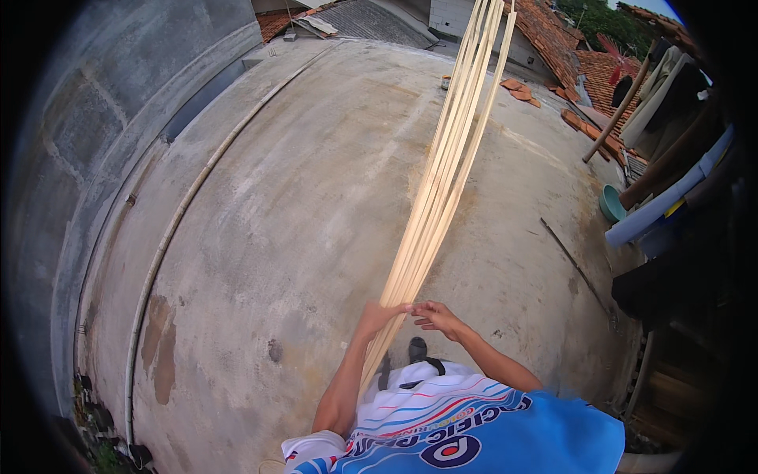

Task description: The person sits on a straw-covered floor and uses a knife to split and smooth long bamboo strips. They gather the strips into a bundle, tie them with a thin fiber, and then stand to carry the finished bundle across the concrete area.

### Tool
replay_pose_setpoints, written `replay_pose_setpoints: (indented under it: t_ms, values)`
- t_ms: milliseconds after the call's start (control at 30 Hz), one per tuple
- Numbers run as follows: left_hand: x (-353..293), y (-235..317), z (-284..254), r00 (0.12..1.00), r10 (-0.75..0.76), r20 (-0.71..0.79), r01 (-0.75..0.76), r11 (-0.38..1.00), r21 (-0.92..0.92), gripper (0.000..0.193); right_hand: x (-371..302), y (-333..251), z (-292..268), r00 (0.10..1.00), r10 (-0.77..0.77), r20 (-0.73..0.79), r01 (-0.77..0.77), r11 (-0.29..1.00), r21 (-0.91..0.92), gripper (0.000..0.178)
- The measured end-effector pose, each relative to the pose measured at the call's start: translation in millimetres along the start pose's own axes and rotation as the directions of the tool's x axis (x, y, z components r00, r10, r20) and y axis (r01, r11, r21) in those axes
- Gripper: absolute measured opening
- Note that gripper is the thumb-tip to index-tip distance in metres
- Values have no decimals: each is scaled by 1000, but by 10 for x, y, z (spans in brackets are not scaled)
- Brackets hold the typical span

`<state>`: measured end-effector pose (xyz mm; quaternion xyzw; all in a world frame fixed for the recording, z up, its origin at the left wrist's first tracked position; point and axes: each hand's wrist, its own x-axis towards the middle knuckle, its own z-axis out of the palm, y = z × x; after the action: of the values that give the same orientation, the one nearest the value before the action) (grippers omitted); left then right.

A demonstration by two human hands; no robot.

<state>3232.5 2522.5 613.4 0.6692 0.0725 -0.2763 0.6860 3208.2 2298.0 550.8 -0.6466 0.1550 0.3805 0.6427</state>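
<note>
A long bundle of pale, narrow wooden strips [430, 217] slants from beside my body up past the top edge of the picture. My left hand [377, 317] is closed around the bundle near its lower end, with the thumb reaching across to the right. Close by, at the right edge of the strips, is my right hand [439, 317]. Its fingers are bent and somewhat apart, and their tips meet or nearly meet my left thumb. No object shows between them. Farther up, the strips fan out slightly, with a gap along the right side.
A pale pipe [185, 201] runs along the concrete floor [260, 229] at left, beside a grey wall [87, 118]. At right are a thin dark rod [575, 262], a green basin [610, 204] and hanging clothes [659, 103]. Broken roof tiles [519, 91] lie at the far side.
</note>
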Motion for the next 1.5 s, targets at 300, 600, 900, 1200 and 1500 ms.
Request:
replay_pose_setpoints:
  t_ms: [300, 600, 900, 1200, 1500]
  values:
    - [548, 1202, -91, 988, 118, 101, -120, 993, 7, 74, -75, -206, 1581, 990, -78, -116, 124, 873, 472, 55]
    - [-735, -932, -1401, 767, -137, -627, -244, 842, -482, 72, 31, -311, 1586, 987, -123, -101, 155, 881, 446, 49]
    - [-3081, -4049, -474, -105, -857, -505, -463, 492, -738, 108, 318, -423, 1456, 989, -85, -125, 138, 845, 516, 59]
    - [-2223, -3571, -58, 356, -911, -210, -905, -280, -320, 119, -151, -884, 1045, 976, -154, -153, 207, 875, 437, 66]
    - [-1509, -3268, 100, 423, -705, -569, -874, -152, -462, 59, 161, -1556, 355, 904, -352, -242, 421, 828, 370, 68]
